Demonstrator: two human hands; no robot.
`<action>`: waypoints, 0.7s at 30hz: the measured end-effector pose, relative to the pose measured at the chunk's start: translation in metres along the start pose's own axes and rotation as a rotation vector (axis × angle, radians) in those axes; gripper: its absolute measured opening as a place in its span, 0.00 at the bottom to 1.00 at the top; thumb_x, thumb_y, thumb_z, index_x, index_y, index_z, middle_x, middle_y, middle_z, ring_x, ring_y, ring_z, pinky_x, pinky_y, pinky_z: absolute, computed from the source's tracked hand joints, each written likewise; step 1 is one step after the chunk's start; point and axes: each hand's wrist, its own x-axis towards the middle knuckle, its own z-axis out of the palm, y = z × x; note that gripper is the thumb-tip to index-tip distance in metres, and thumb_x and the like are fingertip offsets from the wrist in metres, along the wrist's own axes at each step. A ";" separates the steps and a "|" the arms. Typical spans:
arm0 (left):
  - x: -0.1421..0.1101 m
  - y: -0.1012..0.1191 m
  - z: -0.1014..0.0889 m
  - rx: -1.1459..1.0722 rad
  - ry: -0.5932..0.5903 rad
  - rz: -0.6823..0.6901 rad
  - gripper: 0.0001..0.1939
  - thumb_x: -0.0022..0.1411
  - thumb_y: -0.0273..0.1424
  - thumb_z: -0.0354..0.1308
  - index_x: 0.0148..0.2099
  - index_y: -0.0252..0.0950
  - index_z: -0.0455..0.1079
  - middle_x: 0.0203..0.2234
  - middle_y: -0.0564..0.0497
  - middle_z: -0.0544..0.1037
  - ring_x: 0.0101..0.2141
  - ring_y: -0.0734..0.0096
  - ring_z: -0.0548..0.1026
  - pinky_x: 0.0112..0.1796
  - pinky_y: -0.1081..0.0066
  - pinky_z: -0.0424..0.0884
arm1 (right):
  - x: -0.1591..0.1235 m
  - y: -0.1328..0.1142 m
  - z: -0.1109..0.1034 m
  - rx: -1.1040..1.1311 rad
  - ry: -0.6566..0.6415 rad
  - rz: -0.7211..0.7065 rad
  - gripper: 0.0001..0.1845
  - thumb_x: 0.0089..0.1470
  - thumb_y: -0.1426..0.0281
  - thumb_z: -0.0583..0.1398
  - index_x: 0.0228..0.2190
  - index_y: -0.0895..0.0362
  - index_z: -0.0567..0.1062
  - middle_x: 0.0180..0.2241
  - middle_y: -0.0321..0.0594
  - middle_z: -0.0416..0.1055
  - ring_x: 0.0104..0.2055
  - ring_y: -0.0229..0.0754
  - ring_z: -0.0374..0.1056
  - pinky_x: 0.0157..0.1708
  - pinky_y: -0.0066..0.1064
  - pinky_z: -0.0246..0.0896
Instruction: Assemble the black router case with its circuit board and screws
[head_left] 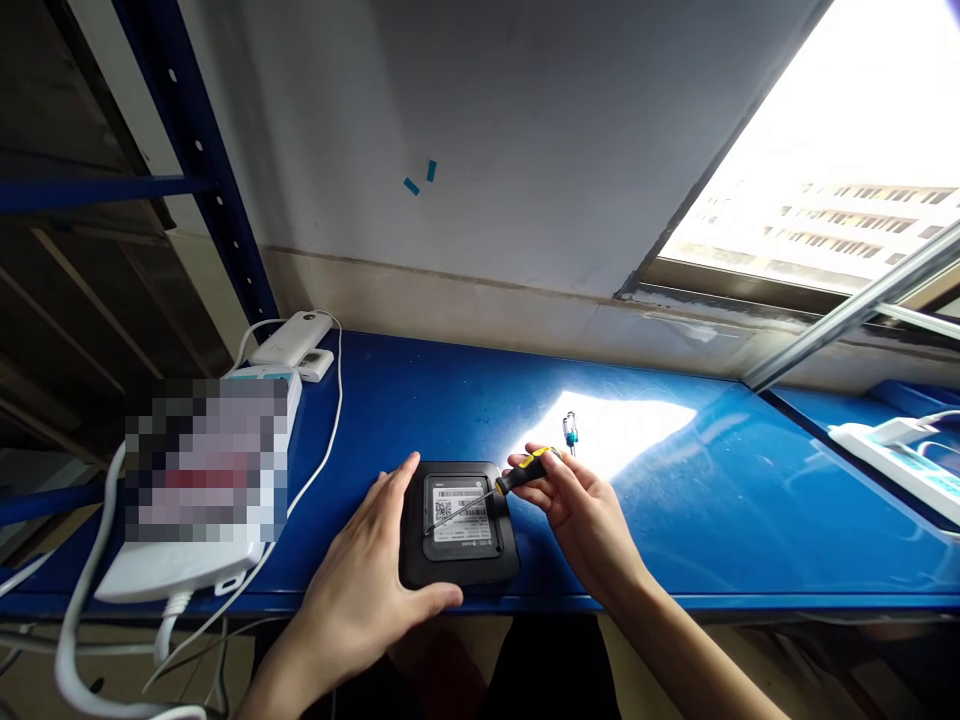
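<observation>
A black square electronic device [459, 573] lies flat near the blue table's front edge, with a white label [459, 520] carrying a QR code and barcodes facing up. My left hand [375, 570] grips it from the left, the fingers along its left side and the thumb at the front edge. In my right hand [574, 500] is a screwdriver [531, 470] with a black and yellow handle. Its thin shaft slants across the label, and the tip meets the lower left corner of the recessed label panel. Whether a screw sits under the tip is too small to tell.
A white power strip [262, 560] with a blurred-out item on it fills the table's left side, beside a white cable [315, 470]. Behind the right hand lies a small wire-like piece with a blue part [571, 436]. Another white strip [915, 470] is at far right.
</observation>
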 end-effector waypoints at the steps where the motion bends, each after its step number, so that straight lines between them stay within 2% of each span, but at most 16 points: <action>1: 0.000 0.001 0.000 0.000 -0.004 -0.003 0.56 0.53 0.43 0.66 0.74 0.42 0.37 0.73 0.44 0.50 0.71 0.51 0.48 0.67 0.47 0.52 | 0.000 0.001 0.000 -0.007 -0.001 -0.002 0.19 0.53 0.59 0.70 0.41 0.59 0.80 0.39 0.45 0.82 0.37 0.39 0.79 0.39 0.25 0.76; 6: -0.001 0.003 0.000 -0.006 0.006 0.001 0.56 0.52 0.42 0.66 0.74 0.42 0.38 0.72 0.43 0.51 0.71 0.49 0.49 0.67 0.45 0.52 | 0.001 0.007 -0.005 -0.141 -0.024 -0.083 0.20 0.55 0.56 0.68 0.43 0.57 0.79 0.39 0.43 0.81 0.39 0.41 0.79 0.42 0.30 0.77; 12: 0.000 0.002 0.000 -0.003 -0.003 -0.021 0.56 0.52 0.44 0.66 0.74 0.44 0.38 0.72 0.45 0.52 0.71 0.47 0.48 0.66 0.44 0.53 | -0.009 -0.004 -0.014 -0.396 -0.010 -0.337 0.18 0.61 0.55 0.63 0.45 0.54 0.79 0.39 0.42 0.81 0.39 0.44 0.79 0.41 0.37 0.79; 16: -0.001 0.001 0.001 0.007 -0.012 -0.030 0.56 0.52 0.45 0.66 0.74 0.45 0.38 0.73 0.45 0.51 0.71 0.47 0.46 0.66 0.42 0.52 | -0.015 -0.013 -0.028 -0.500 0.069 -0.440 0.17 0.62 0.55 0.62 0.45 0.54 0.78 0.40 0.43 0.81 0.39 0.46 0.80 0.41 0.38 0.79; 21: -0.001 0.001 0.002 0.014 -0.019 -0.043 0.56 0.52 0.45 0.66 0.74 0.47 0.38 0.73 0.47 0.50 0.71 0.47 0.45 0.66 0.42 0.53 | -0.004 -0.015 -0.055 -0.487 0.225 -0.438 0.22 0.60 0.53 0.62 0.47 0.55 0.77 0.42 0.46 0.81 0.36 0.45 0.79 0.41 0.39 0.77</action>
